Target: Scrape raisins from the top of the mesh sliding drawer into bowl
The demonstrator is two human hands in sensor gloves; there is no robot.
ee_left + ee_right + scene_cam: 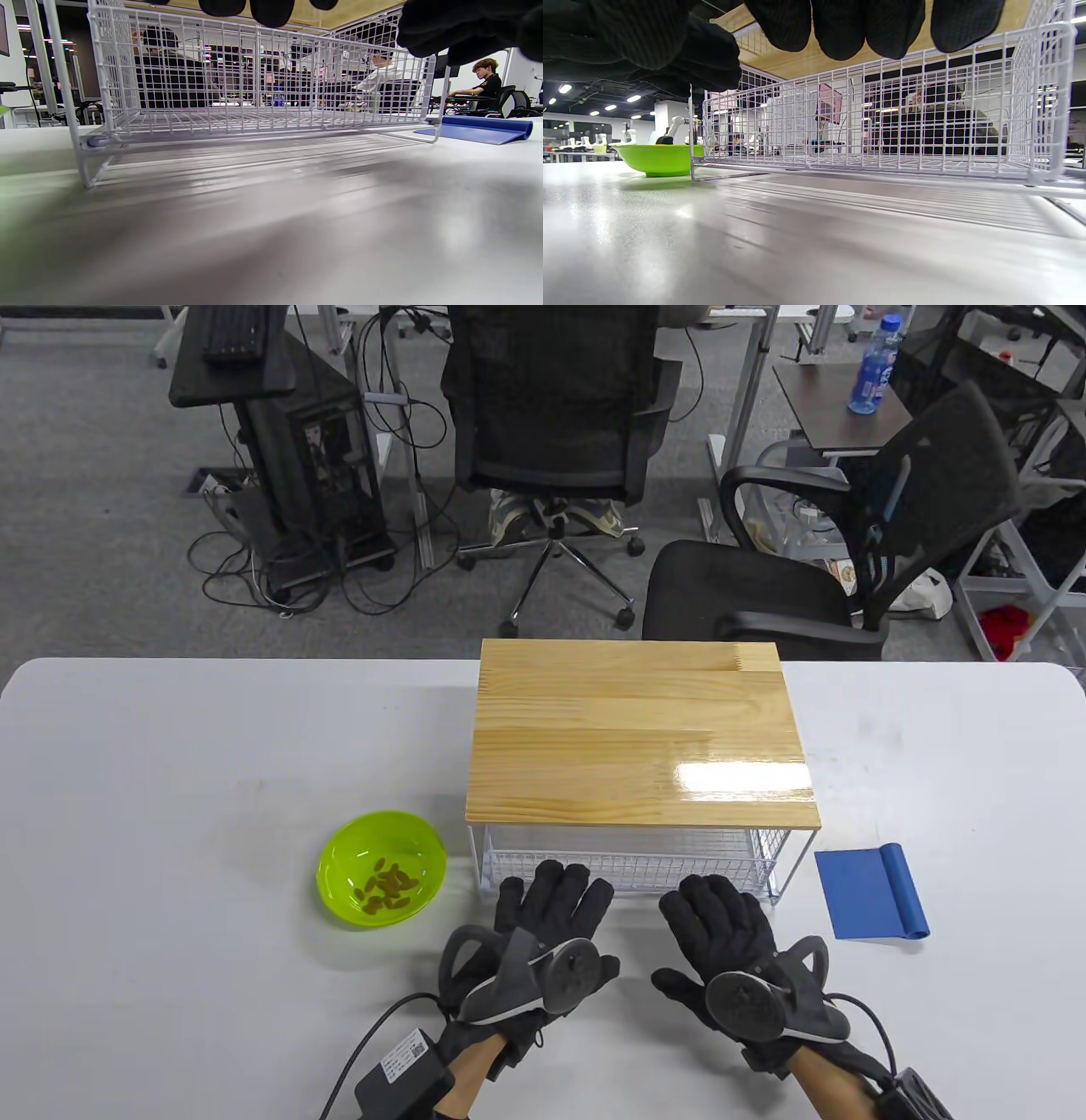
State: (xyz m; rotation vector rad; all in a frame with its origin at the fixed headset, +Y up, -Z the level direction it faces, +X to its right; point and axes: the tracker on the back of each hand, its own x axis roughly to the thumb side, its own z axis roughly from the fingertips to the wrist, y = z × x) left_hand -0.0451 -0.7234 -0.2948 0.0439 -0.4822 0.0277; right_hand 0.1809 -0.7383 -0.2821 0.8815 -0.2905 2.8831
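A white mesh sliding drawer (632,861) with a bare wooden top (636,738) stands mid-table. Left of it sits a green bowl (339,865) holding raisins (386,886). A blue scraper (870,892) lies to the drawer's right. My left hand (551,899) and right hand (713,912) lie flat on the table just in front of the drawer, fingers straight, holding nothing. In the left wrist view the mesh drawer (254,80) looks empty, with the scraper (479,129) beyond it. The right wrist view shows the drawer (882,123) and the bowl (657,159).
The white table (170,780) stretches wide to the left. Beyond its far edge stand two black office chairs (560,415) and a side table with a water bottle (874,369). People sit at desks in the background of the left wrist view.
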